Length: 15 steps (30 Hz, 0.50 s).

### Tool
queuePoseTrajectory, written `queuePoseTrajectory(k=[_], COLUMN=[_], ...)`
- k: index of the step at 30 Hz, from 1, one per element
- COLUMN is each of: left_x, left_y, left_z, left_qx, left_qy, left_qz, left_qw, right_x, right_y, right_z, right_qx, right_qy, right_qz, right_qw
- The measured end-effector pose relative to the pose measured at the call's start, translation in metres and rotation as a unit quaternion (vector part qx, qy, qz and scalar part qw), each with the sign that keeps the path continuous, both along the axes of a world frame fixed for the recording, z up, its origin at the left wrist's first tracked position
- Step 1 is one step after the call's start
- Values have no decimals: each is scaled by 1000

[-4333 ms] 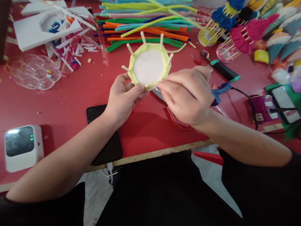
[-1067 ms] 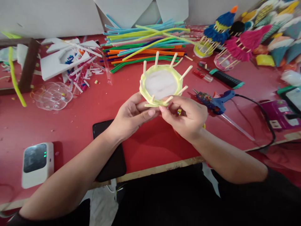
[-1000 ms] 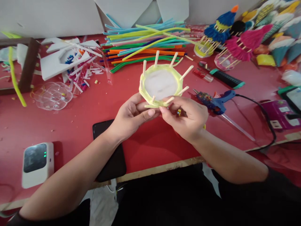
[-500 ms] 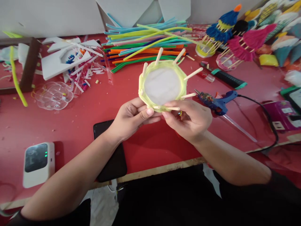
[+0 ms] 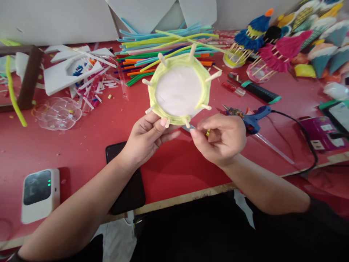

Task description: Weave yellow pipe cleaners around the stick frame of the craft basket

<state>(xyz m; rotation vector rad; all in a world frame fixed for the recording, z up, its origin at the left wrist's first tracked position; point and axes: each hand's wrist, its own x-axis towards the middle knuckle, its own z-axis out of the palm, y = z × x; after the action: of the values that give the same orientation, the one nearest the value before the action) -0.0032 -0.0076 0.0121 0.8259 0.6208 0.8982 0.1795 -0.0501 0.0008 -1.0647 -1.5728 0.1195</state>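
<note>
My left hand [image 5: 148,138] grips the near left edge of a round basket-like frame [image 5: 178,91], thumb on top and fingers beneath. The frame has a white disc in the middle and a pale yellow wrapped rim. Several short wooden sticks stand out around that rim. My right hand [image 5: 219,138] is just off the rim's near right side, fingers curled and the thumb a little apart from the index finger, with nothing visible between them. Behind it, a grey and yellow object on the table is mostly hidden.
A blue glue gun [image 5: 252,120] with a cord lies to the right, near a black-and-teal tool [image 5: 260,92]. Coloured pipe cleaners [image 5: 163,43] are heaped behind. A phone [image 5: 131,189], a white device [image 5: 40,194], a clear flower-shaped tray [image 5: 57,113] and foam scraps [image 5: 62,78] lie leftward.
My head view has lifted since the first frame. My left hand has turned the frame, raising it and tilting its face toward me. My right hand has come off the rim.
</note>
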Motion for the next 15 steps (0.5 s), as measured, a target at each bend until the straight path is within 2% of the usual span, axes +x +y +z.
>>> queuePoseTrajectory(k=[3, 7, 12, 15], left_x=[1, 2, 4, 5], left_y=[0, -1, -2, -5], left_z=[-1, -3, -10, -10], left_qx=[11, 31, 101, 149], left_qy=[11, 40, 20, 43], left_qz=[25, 25, 30, 41], left_qw=[1000, 998, 994, 987], right_x=[-1, 0, 1, 3], right_y=[2, 11, 16, 17], right_z=[-2, -6, -9, -9], right_qx=[-25, -35, -47, -38], right_qy=[72, 122, 100, 72], right_qz=[-1, -10, -56, -72], right_qw=[997, 992, 992, 994])
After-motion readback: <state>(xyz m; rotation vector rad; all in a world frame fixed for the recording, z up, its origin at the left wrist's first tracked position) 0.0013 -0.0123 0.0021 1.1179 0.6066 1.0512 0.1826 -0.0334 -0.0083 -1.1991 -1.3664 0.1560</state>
